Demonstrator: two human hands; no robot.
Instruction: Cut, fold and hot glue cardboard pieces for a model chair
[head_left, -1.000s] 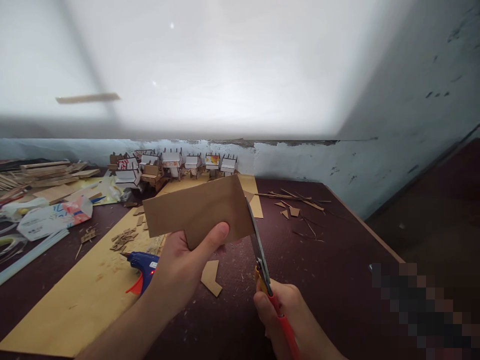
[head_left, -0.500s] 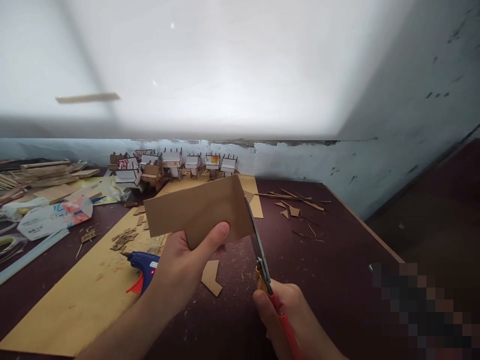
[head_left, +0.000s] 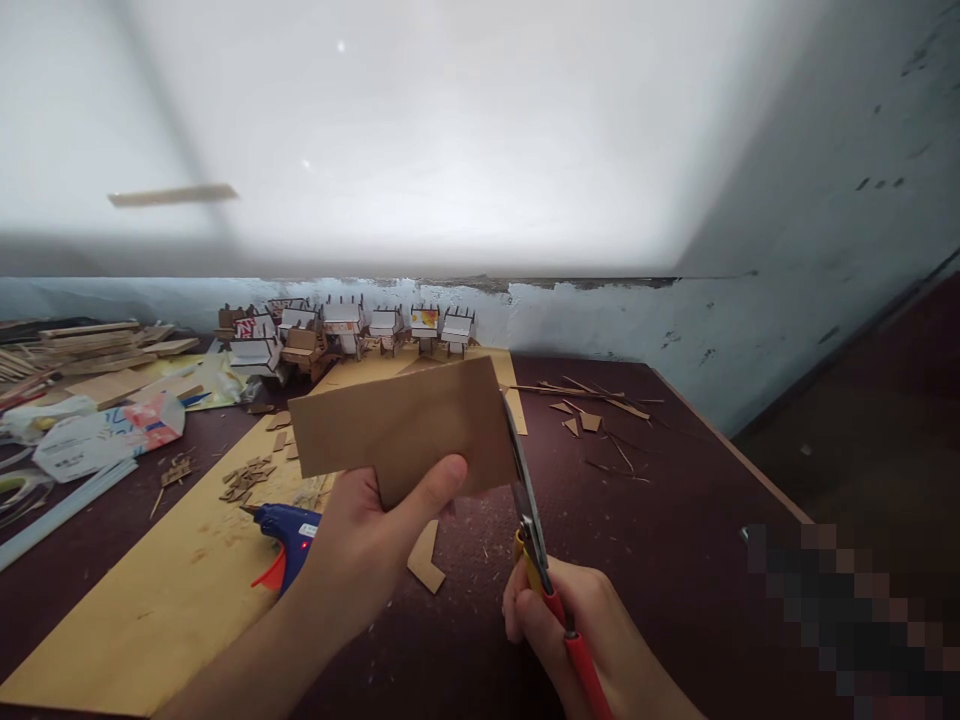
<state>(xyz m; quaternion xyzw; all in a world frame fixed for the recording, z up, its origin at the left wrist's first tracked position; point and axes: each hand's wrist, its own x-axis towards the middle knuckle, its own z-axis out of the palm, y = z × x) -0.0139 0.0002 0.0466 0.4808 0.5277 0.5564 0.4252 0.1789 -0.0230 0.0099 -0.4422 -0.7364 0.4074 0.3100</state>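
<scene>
A flat piece of brown cardboard is pinched in my left hand, thumb on its near face and the fingers mostly hidden behind. My right hand grips scissors with red and yellow handles. Their blades point up and away, lying along the right edge of the cardboard. Whether the blades bite into it cannot be made out. Under my left hand, an angled cardboard scrap lies on the table. A blue glue gun with an orange trigger rests left of my left wrist.
Small cardboard chairs stand in a row by the wall. Thin strips and offcuts lie on the dark table at right. Wood sticks and a plastic bag are at left. A yellow board holds small cardboard bits.
The cardboard and my left hand have shifted slightly right and down. The scissors have moved a little right and their blades look closer together.
</scene>
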